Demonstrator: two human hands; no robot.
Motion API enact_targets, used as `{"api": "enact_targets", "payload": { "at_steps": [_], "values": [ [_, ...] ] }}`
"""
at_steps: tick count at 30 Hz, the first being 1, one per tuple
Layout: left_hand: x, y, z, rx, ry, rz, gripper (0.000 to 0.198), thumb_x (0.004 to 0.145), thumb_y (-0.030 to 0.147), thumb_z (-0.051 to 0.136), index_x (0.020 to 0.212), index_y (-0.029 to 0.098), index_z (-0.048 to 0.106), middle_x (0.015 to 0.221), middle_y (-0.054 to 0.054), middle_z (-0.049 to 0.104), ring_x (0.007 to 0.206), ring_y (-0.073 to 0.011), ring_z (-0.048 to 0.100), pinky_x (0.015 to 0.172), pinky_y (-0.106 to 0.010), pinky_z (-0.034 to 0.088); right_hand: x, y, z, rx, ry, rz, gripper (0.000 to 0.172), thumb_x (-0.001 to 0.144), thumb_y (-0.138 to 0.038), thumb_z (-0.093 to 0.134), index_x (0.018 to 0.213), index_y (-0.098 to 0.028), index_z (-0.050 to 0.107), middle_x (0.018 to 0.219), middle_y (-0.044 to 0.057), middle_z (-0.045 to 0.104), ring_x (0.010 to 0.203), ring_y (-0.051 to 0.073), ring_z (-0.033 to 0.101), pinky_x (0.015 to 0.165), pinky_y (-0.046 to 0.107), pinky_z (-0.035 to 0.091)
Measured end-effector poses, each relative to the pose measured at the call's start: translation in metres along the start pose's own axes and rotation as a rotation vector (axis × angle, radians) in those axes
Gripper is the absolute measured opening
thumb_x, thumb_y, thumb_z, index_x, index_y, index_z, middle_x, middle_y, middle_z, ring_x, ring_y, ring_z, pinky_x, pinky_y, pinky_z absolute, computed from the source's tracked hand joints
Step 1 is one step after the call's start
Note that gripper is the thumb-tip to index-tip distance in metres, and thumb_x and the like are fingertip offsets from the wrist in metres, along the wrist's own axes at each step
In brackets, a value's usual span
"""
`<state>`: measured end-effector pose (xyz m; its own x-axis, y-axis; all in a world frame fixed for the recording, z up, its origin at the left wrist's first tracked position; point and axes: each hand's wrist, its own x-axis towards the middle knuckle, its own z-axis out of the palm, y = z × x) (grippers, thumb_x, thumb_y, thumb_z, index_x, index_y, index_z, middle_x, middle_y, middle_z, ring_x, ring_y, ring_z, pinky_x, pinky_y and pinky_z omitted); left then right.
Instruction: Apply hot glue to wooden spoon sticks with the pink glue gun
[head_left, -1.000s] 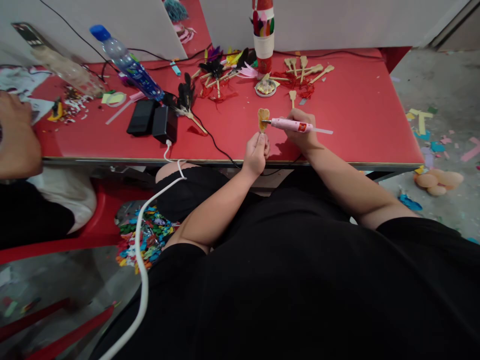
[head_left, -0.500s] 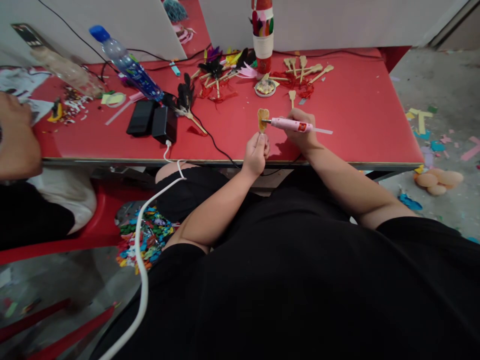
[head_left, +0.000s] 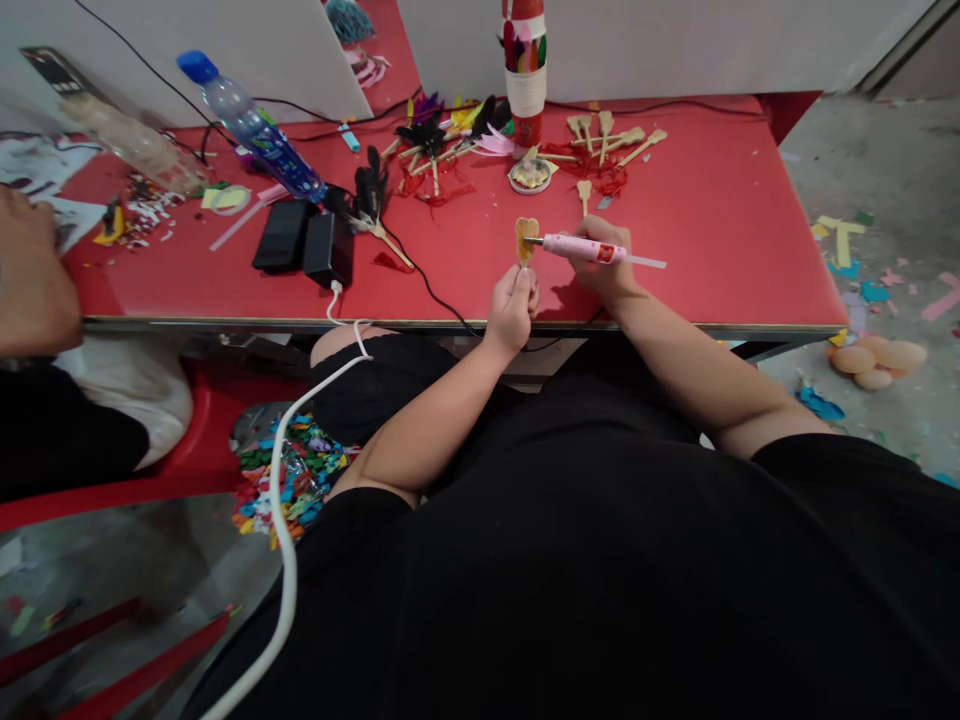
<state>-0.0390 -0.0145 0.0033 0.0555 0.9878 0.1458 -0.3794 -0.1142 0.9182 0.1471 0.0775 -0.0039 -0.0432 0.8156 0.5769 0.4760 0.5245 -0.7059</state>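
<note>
Closed around the handle of a small flat wooden stick [head_left: 526, 240] with a wide, lobed head, my left hand [head_left: 511, 308] holds it upright just above the table's near edge. A yellowish patch covers part of that head. My right hand [head_left: 604, 262] grips a pink hot glue pen [head_left: 583, 248], and a clear glue stick [head_left: 648, 263] pokes out of its back end. The pen's metal tip touches or nearly touches the wooden head. Just beyond my right hand lies another wooden stick [head_left: 584, 196]. A small round dish [head_left: 530, 176] with yellowish bits sits farther back.
Feathered sticks [head_left: 427, 145] and bare wooden sticks [head_left: 611, 138] lie along the back of the red table [head_left: 712, 230]. A cup stack [head_left: 526, 90], a blue-capped bottle [head_left: 259, 135] and black boxes [head_left: 330, 248] stand there. At left is another person's arm [head_left: 36, 280]. A white cable [head_left: 279, 480] crosses my left side.
</note>
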Motion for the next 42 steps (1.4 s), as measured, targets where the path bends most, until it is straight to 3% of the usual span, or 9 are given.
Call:
{"api": "enact_targets", "payload": {
  "at_steps": [9, 18, 29, 42],
  "values": [
    [-0.001, 0.001, 0.002, 0.011, 0.023, -0.029, 0.062, 0.114, 0.074, 0.071, 0.087, 0.026, 0.044, 0.065, 0.01, 0.032, 0.051, -0.0086, 0.027, 0.049, -0.025, 0.023, 0.001, -0.001, 0.0, 0.022, 0.001, -0.03, 0.078, 0.095, -0.104, 0.067, 0.074, -0.03, 0.053, 0.067, 0.001, 0.056, 0.065, 0.022, 0.058, 0.069, 0.045, 0.066],
    [-0.002, 0.003, 0.003, 0.049, 0.018, -0.012, 0.062, 0.115, 0.073, 0.069, 0.084, 0.026, 0.043, 0.062, 0.011, 0.031, 0.049, -0.0085, 0.025, 0.05, -0.026, 0.023, 0.001, 0.011, 0.002, 0.054, -0.029, -0.013, 0.07, 0.098, -0.094, 0.076, 0.079, -0.029, 0.059, 0.075, 0.003, 0.059, 0.073, 0.024, 0.063, 0.073, 0.047, 0.065],
    [-0.002, 0.005, 0.004, 0.069, 0.019, -0.014, 0.063, 0.115, 0.075, 0.068, 0.085, 0.026, 0.042, 0.063, 0.011, 0.031, 0.049, -0.0085, 0.026, 0.05, -0.025, 0.024, 0.001, 0.002, 0.001, 0.01, 0.011, -0.022, 0.082, 0.094, -0.109, 0.064, 0.074, -0.03, 0.055, 0.068, 0.002, 0.058, 0.067, 0.023, 0.062, 0.071, 0.048, 0.067],
    [-0.003, 0.006, 0.004, 0.087, 0.02, -0.016, 0.062, 0.116, 0.075, 0.066, 0.086, 0.027, 0.042, 0.063, 0.01, 0.033, 0.05, -0.0089, 0.027, 0.05, -0.025, 0.025, 0.002, -0.007, -0.001, 0.033, -0.054, 0.016, 0.067, 0.1, -0.096, 0.073, 0.094, -0.029, 0.074, 0.078, 0.003, 0.065, 0.077, 0.027, 0.071, 0.073, 0.049, 0.072]
  ]
}}
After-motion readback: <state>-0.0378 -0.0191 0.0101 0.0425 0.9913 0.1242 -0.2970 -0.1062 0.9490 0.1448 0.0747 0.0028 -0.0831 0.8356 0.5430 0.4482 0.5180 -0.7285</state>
